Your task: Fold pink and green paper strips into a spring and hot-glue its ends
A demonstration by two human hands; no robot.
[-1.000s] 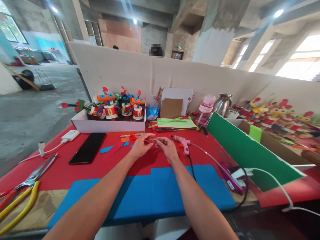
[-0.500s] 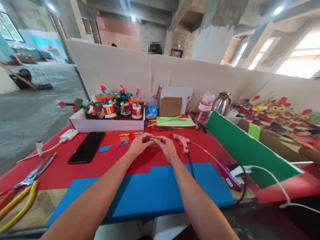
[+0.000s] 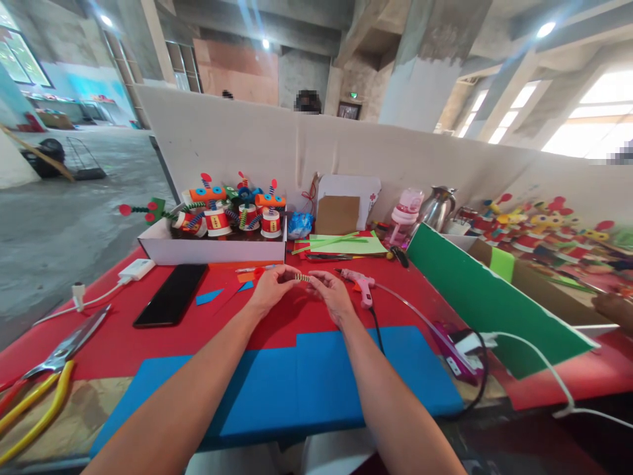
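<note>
Between the fingertips of both hands is a small folded paper spring (image 3: pixel 302 278), pale green and dark in narrow bands. My left hand (image 3: pixel 273 288) pinches its left end. At the other end, my right hand (image 3: pixel 330 292) has thumb and fingers closed on it. Just right of that hand lies a pink hot glue gun (image 3: pixel 362 284) on the red table covering (image 3: pixel 277 328). Orange and blue paper scraps (image 3: pixel 210 297) lie to the left of my left hand, with a pen (image 3: pixel 250 269) partly hidden behind it.
A white box (image 3: pixel 212 251) holds several paper-cup figures at the back left. A black phone (image 3: pixel 171 295) and large shears (image 3: pixel 62 353) lie left. Green paper strips (image 3: pixel 346 243) sit behind my hands. A green panel (image 3: pixel 489 297) and purple power strip (image 3: pixel 459 356) stand right; another person's hand (image 3: pixel 612 306) shows far right.
My right hand's fingers have shifted slightly off the paper spring, so more of its folds show. The view has tilted up a little.
</note>
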